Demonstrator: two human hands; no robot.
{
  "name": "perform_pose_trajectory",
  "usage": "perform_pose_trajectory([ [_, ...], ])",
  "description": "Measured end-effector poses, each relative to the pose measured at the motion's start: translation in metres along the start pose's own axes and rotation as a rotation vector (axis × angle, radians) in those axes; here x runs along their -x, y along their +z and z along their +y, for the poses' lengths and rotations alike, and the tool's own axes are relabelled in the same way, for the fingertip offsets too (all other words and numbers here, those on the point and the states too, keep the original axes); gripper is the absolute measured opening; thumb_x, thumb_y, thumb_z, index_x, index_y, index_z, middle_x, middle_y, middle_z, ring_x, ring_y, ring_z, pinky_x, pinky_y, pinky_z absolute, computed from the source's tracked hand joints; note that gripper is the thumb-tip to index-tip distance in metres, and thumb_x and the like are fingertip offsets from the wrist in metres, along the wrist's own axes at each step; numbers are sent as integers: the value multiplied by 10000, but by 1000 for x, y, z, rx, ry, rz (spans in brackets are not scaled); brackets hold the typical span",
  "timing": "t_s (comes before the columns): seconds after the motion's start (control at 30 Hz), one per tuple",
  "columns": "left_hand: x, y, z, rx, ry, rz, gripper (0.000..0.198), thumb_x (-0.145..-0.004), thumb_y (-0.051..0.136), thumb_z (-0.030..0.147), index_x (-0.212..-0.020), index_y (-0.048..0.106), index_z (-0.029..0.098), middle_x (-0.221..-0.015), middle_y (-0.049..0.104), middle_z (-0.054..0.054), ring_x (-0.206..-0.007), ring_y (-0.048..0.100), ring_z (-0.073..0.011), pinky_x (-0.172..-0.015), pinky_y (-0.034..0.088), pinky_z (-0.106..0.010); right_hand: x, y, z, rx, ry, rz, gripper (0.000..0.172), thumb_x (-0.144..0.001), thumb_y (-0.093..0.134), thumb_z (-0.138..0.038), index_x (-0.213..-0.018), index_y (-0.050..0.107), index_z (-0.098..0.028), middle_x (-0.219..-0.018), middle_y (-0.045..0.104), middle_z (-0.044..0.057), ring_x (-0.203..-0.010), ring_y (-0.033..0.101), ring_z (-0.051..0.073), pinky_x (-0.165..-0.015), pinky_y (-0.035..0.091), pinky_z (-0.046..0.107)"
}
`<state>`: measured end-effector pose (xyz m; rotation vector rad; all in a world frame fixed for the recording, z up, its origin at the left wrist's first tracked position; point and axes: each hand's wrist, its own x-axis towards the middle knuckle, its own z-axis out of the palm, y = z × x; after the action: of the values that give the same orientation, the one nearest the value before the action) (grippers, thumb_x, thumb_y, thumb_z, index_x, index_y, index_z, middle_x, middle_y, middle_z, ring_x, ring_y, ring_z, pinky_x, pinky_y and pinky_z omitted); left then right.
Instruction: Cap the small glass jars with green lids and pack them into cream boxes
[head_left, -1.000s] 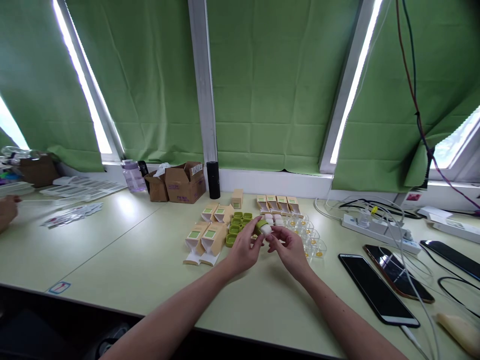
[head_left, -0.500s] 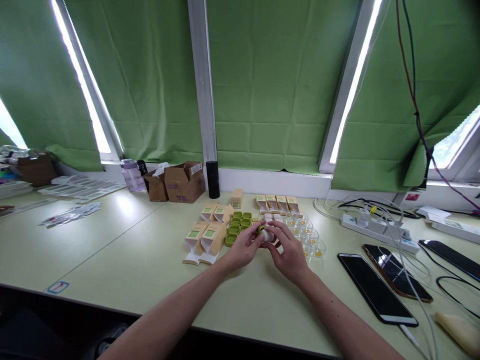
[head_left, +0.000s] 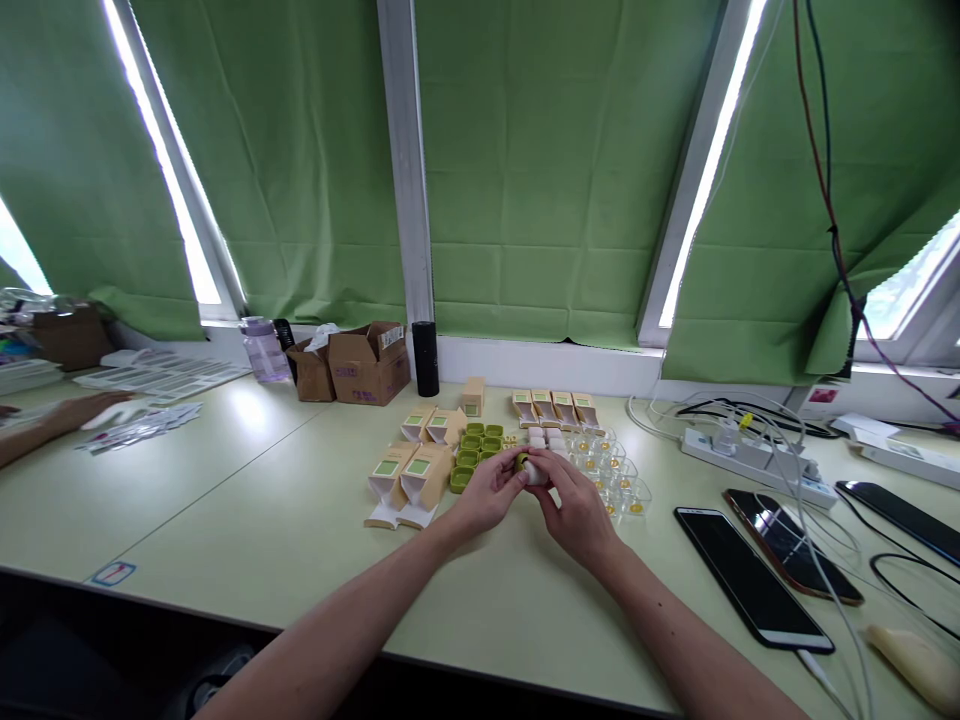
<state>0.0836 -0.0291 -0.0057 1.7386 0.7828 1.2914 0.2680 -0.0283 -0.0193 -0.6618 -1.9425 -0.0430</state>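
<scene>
Daylight enters through narrow gaps between the green blinds point(head_left: 540, 180), burning out to white at the strips, while the cloth itself stays muted and darkens toward the upper right corner. The desk point(head_left: 300, 560) is evenly and moderately bright, with a strong patch of glare at its left rear; its underside falls to near black. Shadows beneath the hands point(head_left: 580, 508) are faint. Wide-angle distortion makes the window posts point(head_left: 405, 150) lean and stretches the outer edges. The small white piece point(head_left: 535, 474) lacks fine detail, and the print on the cartons point(head_left: 427, 472) is unreadable.
</scene>
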Motion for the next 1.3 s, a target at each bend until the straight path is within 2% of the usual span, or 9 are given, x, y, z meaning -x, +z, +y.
perform_pose_trajectory([
  [0.33,-2,7,8,0,-15,88,461,-915,717,415,-1282,685,138,-1216,749,-147,-1136,708,-280,-1030,586,-438,-1,3,-3,35,-18,34,382,-1045,523,-210,-1420,588,-248,-1337,715,146,-1244,695,283,-1018,621,460],
  [0.6,-4,10,7,91,-50,134,473,-871,770,361,-1277,692,131,-1283,742,-160,-1176,710,-282,-1055,583,-437,-3,2,-4,78,-53,55,404,-1050,510,-190,-1446,573,-237,-1342,715,154,-1250,698,284,-1034,615,457],
  [0.9,-6,11,1,128,-43,168,512,-814,821,339,-1267,719,124,-1250,765,-164,-1159,726,-295,-1025,604,-437,-3,4,-2,135,-106,73,384,-1049,510,-162,-1424,575,-207,-1327,720,167,-1229,710,280,-989,644,448],
  [1.3,-5,10,0,143,-16,156,519,-846,805,359,-1296,700,121,-1261,752,-170,-1178,710,-289,-1048,584,-437,-2,6,-1,138,-101,75,390,-1056,502,-176,-1437,577,-209,-1336,712,168,-1242,699,286,-1000,638,467],
])
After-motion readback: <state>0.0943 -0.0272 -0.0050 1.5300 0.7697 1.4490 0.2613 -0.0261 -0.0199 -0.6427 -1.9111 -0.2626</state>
